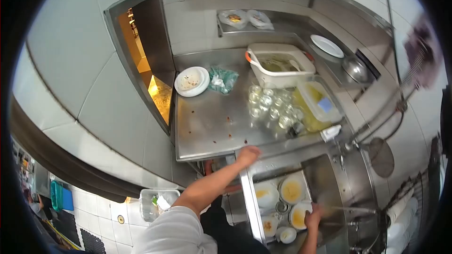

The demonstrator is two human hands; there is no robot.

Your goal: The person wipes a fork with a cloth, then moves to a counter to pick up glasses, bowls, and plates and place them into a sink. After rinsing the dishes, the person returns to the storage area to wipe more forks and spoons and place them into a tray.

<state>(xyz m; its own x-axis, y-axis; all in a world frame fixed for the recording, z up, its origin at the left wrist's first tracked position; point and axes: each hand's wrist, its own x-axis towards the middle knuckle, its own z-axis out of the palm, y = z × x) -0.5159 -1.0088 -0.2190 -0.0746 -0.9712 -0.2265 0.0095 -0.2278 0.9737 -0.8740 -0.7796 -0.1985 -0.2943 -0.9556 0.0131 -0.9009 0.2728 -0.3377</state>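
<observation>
At the sink [251, 207], my right hand [314, 216] is pinching a stained bowl [298, 217], probably needing level handling; my left hand [248, 156] is curling closed near the worktop [207, 127].

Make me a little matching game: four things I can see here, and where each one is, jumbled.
1. Crumpled green plastic bag
2. Large cream plastic tub
3. Single white plate
4. Person's right hand

A. On the steel wall shelf
B. Gripping a round white bowl
C. Behind the clear glasses
D. Beside the stacked white dishes

Pairs: 1-D, 2-C, 3-A, 4-B
</observation>
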